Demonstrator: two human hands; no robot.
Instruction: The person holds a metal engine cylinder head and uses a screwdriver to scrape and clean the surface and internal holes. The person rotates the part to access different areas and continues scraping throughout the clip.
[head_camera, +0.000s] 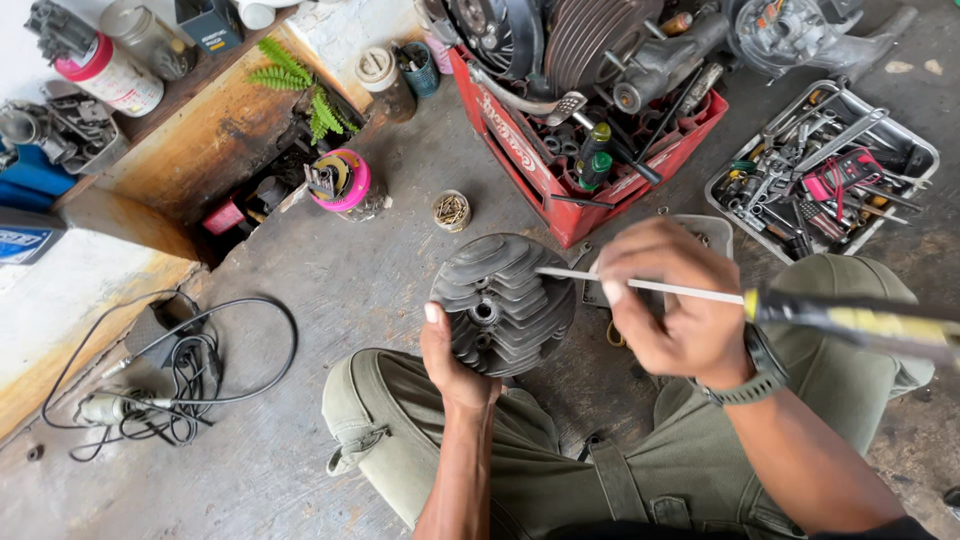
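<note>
A dark grey finned engine cylinder head (505, 300), round with a hole at its middle, is held up over my knees. My left hand (450, 365) grips its lower left edge, thumb on the fins. My right hand (680, 310) is closed around the metal shaft of a long screwdriver (850, 318) with a yellow and black handle. The shaft's tip touches the upper right part of the head. A dark watch sits on my right wrist.
A red crate (560, 195) of engine parts stands just beyond the head. A grey tray (925, 150) of hand tools lies at the right. A small tin of screws (451, 211), a pink-rimmed jar (345, 185) and a coiled black cable (190, 370) lie on the concrete floor.
</note>
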